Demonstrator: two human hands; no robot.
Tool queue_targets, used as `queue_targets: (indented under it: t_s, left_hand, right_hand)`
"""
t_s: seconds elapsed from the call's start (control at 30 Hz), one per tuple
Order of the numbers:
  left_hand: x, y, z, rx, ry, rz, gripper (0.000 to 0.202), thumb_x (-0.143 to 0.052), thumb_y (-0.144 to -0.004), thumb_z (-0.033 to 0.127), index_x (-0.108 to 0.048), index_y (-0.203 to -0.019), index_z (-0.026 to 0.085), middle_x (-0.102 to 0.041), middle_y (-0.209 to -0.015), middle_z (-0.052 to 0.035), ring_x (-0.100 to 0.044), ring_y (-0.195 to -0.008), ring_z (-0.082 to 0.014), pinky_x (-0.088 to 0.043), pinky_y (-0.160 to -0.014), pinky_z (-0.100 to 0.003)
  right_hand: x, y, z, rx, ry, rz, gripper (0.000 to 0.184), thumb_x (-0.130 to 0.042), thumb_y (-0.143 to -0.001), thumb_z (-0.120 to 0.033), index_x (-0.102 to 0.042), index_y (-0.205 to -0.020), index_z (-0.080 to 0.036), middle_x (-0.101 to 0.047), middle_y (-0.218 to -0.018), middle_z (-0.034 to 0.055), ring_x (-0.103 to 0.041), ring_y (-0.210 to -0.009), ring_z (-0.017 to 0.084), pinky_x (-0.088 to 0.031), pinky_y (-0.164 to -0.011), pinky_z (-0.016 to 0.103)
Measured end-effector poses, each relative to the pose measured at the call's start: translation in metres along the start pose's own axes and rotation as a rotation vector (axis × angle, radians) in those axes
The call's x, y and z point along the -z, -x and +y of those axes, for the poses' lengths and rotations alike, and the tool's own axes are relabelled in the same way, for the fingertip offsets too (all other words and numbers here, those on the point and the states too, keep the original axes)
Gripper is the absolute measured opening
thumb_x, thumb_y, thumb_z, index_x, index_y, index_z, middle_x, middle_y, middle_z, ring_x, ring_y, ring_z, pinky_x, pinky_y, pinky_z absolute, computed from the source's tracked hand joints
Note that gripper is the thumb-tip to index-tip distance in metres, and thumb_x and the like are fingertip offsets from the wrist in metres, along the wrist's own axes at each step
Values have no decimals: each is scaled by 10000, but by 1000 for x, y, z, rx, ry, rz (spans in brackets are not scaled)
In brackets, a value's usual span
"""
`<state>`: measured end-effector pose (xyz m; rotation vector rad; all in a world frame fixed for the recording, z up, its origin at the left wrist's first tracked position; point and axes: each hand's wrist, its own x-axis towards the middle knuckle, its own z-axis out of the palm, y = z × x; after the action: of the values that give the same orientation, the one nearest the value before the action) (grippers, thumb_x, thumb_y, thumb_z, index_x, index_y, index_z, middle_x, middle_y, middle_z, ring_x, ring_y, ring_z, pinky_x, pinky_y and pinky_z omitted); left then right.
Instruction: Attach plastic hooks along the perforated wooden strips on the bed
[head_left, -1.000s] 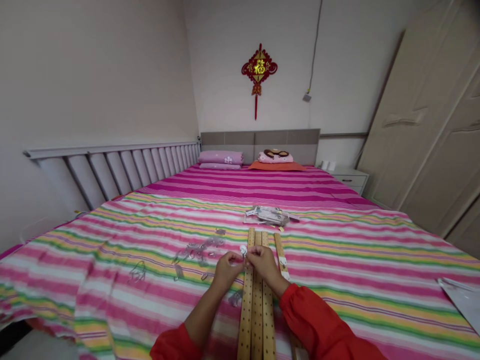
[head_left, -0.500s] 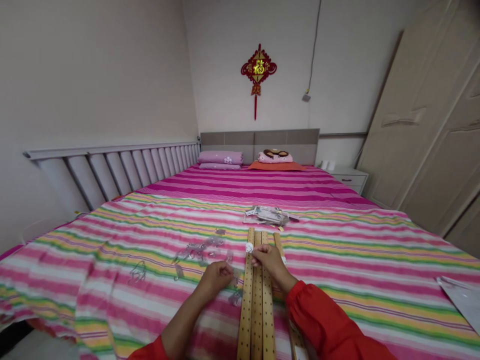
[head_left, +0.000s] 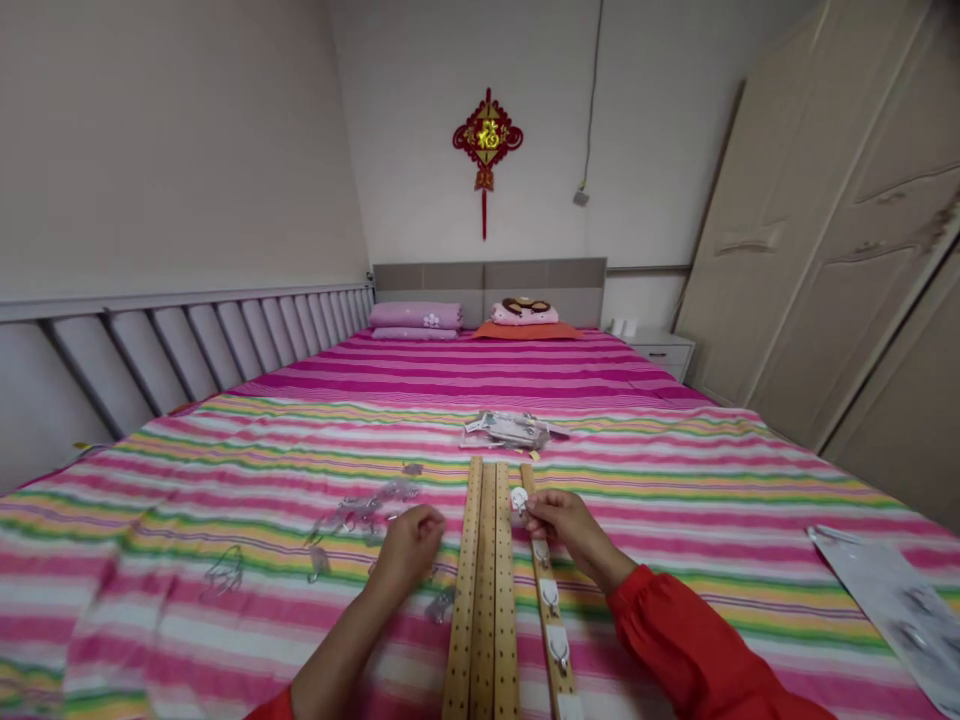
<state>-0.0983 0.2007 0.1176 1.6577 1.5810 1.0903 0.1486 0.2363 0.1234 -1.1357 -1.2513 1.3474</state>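
Note:
My right hand [head_left: 566,522] pinches a round white adhesive hook [head_left: 519,498] at its edge, over the far part of a narrow wooden strip [head_left: 543,565]. Several white hooks [head_left: 558,642] sit in a row along that strip. To its left, perforated wooden strips [head_left: 484,610] lie side by side on the bed. My left hand [head_left: 412,545] hovers left of them with its fingers curled together; whatever it may hold is hidden. Near it are scattered clear-backed metal hooks [head_left: 367,505], and one small clear piece [head_left: 440,604] lies close to the strips.
Beyond the strips lies a clear plastic package [head_left: 510,430]. On the right rests a flat pack with hooks [head_left: 892,600]. A thin wire-like tangle [head_left: 225,570] is at left. Striped bedding [head_left: 300,640] covers the bed, with folded quilts [head_left: 416,317] by the headboard.
My right hand has carried the white hook from over the grouped strips rightward to the single strip. My left hand has drawn slightly away leftward. The view has turned a little right.

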Motion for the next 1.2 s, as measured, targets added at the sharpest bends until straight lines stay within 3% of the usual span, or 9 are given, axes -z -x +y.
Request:
queue_targets:
  t_s: [0.1, 0.27, 0.37, 0.5, 0.63, 0.73, 0.9, 1.07, 1.2]
  left_hand:
    - [-29, -3, 30, 211, 447, -156, 243, -651, -706, 404, -632, -719, 162, -648, -720, -29, -591, -685, -148, -435, -642, -253]
    - [-83, -3, 58, 341, 947, -173, 502, -853, -491, 249, -650, -943, 166, -691, -1015, -89, -629, -961, -184, -449, -856, -264]
    - [-99, -1, 66, 289, 1056, -224, 562, -870, -437, 213, -650, -949, 143, -705, -918, -81, -639, -897, -182, -449, -834, -263]
    - [-101, 0, 68, 241, 943, -220, 581, -868, -464, 298, -656, -973, 117, -703, -783, -61, -641, -778, -171, -452, -774, -271]
    - [-96, -2, 62, 188, 781, -144, 570, -844, -496, 342, -664, -993, 129, -685, -748, -36, -624, -718, -155, -459, -713, -267]
    - [-93, -4, 58, 72, 612, -85, 409, -793, -561, 340, -692, -904, 142, -673, -730, -23, -609, -695, -151, -461, -681, -263]
    - [-89, -8, 56, -98, 373, -116, 213, -667, -700, 359, -693, -743, 152, -685, -731, -38, -611, -722, -167, -463, -681, -269]
    - [-88, -19, 55, 9, 442, -210, 271, -677, -682, 390, -680, -800, 146, -659, -653, -10, -585, -600, -139, -450, -588, -253]
    - [-89, -23, 54, -60, 366, -304, 228, -681, -663, 338, -715, -784, 147, -704, -713, -35, -611, -663, -157, -455, -637, -264]
  right_hand:
    - [2, 9, -3, 147, 92, 53, 151, -643, -727, -272, -587, -625, -176, -569, -550, -3, -538, -523, 141, -459, -540, 271]
    - [-1, 32, -7, 827, 877, 154, 190, -435, -860, -82, -605, -864, -169, -597, -837, 79, -568, -764, 204, -481, -677, 313]
    - [0, 40, -10, 1011, 1249, 172, 230, -411, -837, 0, -588, -849, -147, -590, -794, 88, -553, -700, 210, -483, -621, 306]
    - [8, 45, -13, 1128, 1427, 162, 235, -431, -804, 40, -580, -861, -132, -600, -799, 95, -552, -705, 218, -485, -633, 305]
    - [16, 48, -9, 1094, 1442, 110, 257, -449, -771, 61, -574, -874, -138, -608, -816, 96, -559, -727, 221, -474, -645, 301]
    - [17, 48, -4, 945, 1361, 102, 280, -427, -745, 72, -566, -832, -156, -597, -789, 79, -545, -662, 201, -441, -578, 286]
    - [15, 38, 0, 618, 871, 62, 180, -444, -793, -69, -519, -691, -196, -552, -686, 17, -531, -608, 158, -402, -556, 259]
    - [17, 26, 8, 207, 272, -31, 137, -533, -727, -252, -495, -602, -209, -495, -482, -48, -479, -451, 125, -366, -471, 244]
    - [21, 23, 12, 141, 174, -63, 158, -568, -673, -312, -508, -572, -205, -506, -440, -52, -465, -411, 110, -362, -449, 237]
